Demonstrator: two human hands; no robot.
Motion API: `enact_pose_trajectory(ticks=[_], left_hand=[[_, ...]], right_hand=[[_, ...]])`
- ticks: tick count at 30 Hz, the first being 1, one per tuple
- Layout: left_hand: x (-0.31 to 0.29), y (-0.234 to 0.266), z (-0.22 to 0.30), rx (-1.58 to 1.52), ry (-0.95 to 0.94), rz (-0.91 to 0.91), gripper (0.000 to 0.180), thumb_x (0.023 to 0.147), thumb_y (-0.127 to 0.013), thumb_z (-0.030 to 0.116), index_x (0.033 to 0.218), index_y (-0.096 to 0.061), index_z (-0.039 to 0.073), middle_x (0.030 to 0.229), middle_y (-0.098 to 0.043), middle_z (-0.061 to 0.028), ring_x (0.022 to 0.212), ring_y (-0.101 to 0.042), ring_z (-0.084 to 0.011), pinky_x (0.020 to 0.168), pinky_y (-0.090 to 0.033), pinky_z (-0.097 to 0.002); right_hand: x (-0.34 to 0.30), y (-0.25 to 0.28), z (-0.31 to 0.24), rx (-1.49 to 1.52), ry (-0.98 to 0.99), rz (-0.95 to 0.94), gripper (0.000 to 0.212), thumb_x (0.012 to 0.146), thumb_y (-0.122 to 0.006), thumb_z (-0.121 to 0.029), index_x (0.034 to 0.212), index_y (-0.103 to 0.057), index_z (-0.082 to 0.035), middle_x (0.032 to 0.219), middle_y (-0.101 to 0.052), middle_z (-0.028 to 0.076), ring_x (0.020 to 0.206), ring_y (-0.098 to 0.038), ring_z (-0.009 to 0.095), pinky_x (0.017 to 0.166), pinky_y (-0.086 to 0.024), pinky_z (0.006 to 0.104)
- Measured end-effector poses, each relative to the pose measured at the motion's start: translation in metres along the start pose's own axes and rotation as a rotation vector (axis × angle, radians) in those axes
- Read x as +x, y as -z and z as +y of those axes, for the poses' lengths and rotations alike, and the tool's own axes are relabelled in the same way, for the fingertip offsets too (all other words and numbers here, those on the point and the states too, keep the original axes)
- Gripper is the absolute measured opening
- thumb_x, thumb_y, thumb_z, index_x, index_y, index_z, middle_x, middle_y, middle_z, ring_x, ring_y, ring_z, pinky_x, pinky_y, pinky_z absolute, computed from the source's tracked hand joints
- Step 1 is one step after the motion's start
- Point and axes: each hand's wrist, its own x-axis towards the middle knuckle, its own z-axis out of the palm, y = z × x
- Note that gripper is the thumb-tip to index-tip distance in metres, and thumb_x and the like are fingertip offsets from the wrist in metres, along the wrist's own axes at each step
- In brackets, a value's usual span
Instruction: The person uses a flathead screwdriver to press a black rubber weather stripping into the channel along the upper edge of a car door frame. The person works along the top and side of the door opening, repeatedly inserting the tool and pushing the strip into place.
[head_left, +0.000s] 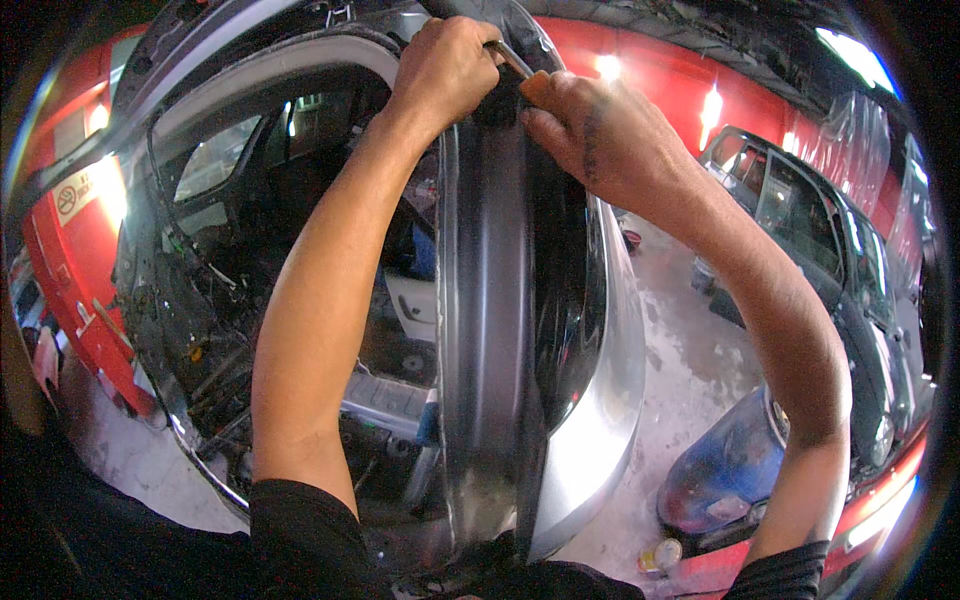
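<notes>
Both my arms reach up to the top of a dark grey car-body pillar [485, 300]. My right hand [610, 140] is wrapped around the orange handle of a screwdriver-like tool [515, 62], thumb along its side. Its metal shaft slants up and left to the fingers of my left hand [445, 75]. That hand is closed in a fist at the upper edge of the body opening; its fingers hide whatever is inside them. Where the tool's tip ends is hidden too. To the right of the pillar curves a silver body panel [600, 460].
Left of the pillar, the stripped car interior shows loose wiring and a metal crossbar [390, 402]. A blue drum [725, 460] and a small can [660, 556] stand on the stained floor at right. Beyond them is a dark car [800, 210]. Red panels [75, 270] line the left.
</notes>
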Motion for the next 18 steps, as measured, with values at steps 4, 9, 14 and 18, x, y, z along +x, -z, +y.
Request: enact_pose_trajectory(ticks=[4,9,14,18], left_hand=[[-0.005,-0.001,-0.001,0.021,-0.030,0.037,0.018,0.091,-0.070,0.023,0.097,-0.077,0.008,0.086,-0.071,-0.0241,0.085,-0.071,-0.0440,0.077,-0.055,-0.0511],[-0.014,0.002,0.009,0.017,-0.027,0.055,0.021,0.094,-0.070,0.021,0.105,-0.076,0.004,0.085,-0.069,-0.0257,0.078,-0.071,-0.0414,0.068,-0.053,-0.0449],[-0.014,-0.001,0.011,-0.094,-0.019,0.111,0.020,0.095,-0.068,0.017,0.107,-0.075,0.002,0.085,-0.071,-0.0242,0.078,-0.073,-0.0390,0.069,-0.053,-0.0441],[-0.013,0.003,0.016,-0.031,-0.010,0.049,0.021,0.095,-0.066,0.016,0.106,-0.075,0.000,0.086,-0.072,-0.0234,0.079,-0.074,-0.0355,0.072,-0.054,-0.0429]], right_hand=[[0.009,0.009,0.014,-0.190,-0.011,-0.071,0.020,0.098,-0.062,-0.024,0.114,-0.068,-0.016,0.087,-0.073,0.017,0.077,-0.074,0.037,0.067,-0.058,0.0521],[0.013,0.012,0.056,-0.350,0.103,0.006,0.022,0.102,-0.059,-0.028,0.124,-0.058,-0.021,0.081,-0.067,0.013,0.073,-0.070,0.036,0.062,-0.050,0.0499],[0.025,0.018,0.068,-0.384,0.178,0.029,0.020,0.104,-0.057,-0.030,0.120,-0.058,-0.019,0.082,-0.067,0.013,0.073,-0.069,0.036,0.063,-0.051,0.0494],[0.022,0.018,0.074,-0.351,0.153,0.031,0.020,0.104,-0.057,-0.030,0.120,-0.058,-0.018,0.081,-0.066,0.013,0.072,-0.069,0.036,0.063,-0.052,0.0504]])
